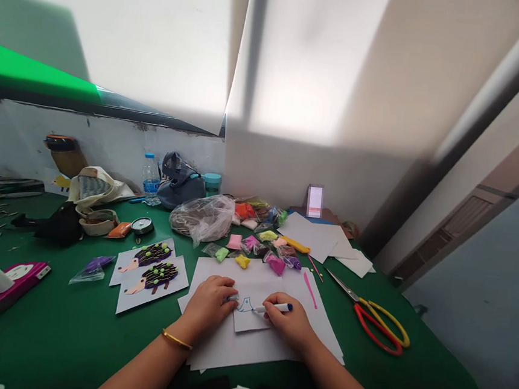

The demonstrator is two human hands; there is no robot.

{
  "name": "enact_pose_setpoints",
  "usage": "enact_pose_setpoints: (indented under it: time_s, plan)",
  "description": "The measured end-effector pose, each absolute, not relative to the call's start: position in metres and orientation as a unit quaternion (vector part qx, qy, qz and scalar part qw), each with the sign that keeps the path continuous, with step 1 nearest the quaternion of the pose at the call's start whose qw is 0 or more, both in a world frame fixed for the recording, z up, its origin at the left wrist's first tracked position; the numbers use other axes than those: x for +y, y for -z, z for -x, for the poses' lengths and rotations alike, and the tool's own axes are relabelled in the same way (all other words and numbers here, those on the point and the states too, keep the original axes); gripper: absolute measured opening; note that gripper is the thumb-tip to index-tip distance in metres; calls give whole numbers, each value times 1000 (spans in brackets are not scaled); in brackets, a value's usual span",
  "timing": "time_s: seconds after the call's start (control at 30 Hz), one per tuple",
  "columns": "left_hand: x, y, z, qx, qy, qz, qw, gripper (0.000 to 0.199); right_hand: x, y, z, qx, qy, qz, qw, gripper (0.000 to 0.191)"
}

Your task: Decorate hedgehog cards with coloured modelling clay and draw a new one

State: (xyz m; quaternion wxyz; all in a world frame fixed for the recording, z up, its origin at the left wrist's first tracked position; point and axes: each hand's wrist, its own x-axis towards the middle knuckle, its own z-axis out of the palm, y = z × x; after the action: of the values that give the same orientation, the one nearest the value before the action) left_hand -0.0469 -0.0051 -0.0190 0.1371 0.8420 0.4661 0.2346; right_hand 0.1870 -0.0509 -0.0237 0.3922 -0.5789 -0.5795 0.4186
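Observation:
My right hand (291, 321) is closed around a white marker (277, 308) with a dark blue end. The marker's tip touches a small white card (248, 323), beside a blue outline (245, 303) with a pointed shape and a dot. On the card's left side rests my left hand (211, 305), its fingers curled together; a small pale thing shows at the fingertips, too hidden to name. Beneath the card lie large white paper sheets (222, 352). Left of them are two cards with clay hedgehogs (154, 277), dark-spined with green dots.
Large scissors (367, 313) lie at the right. Bagged coloured clay (276, 264), a pink tool (310, 290) and a clear plastic bag (203, 220) sit beyond my hands. Farther back stand a water bottle (150, 179) and a phone (315, 200). A pink box (8, 284) is far left.

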Motion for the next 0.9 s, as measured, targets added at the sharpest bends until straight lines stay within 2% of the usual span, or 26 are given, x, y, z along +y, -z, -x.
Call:
enact_pose_setpoints:
  time_s: [0.9]
  plan:
    - [-3,19,47,469,-208,-848,134,23,-54,16,-200,-561,-368,639,376,20]
